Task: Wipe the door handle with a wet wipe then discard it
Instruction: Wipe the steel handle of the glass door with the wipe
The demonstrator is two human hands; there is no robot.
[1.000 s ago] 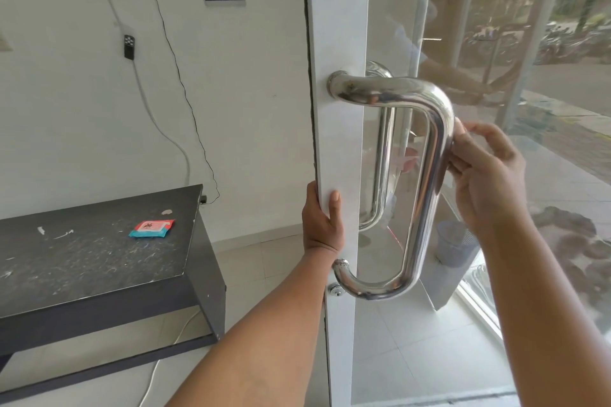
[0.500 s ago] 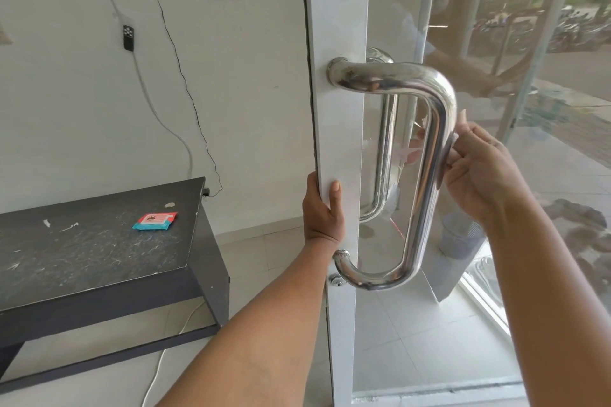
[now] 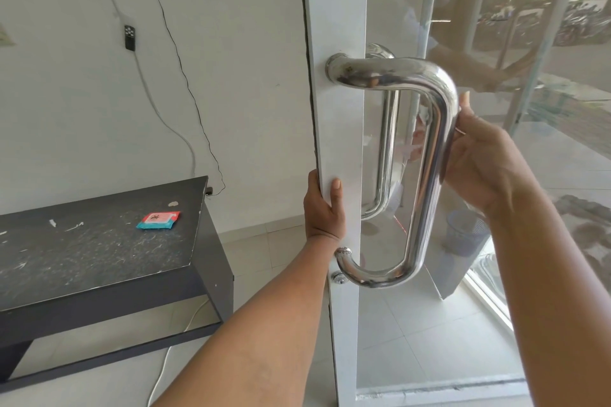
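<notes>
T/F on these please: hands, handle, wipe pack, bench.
1. The left hand grips the edge of the white door frame. True.
2. The right hand is on the upright bar of the steel door handle. True.
3. The wet wipe pack lies on the floor. False: it lies on the dark bench.
4. The handle is mounted horizontally. False: its long bar stands upright.
5. The left hand holds the pack. False: it holds only the frame.
</notes>
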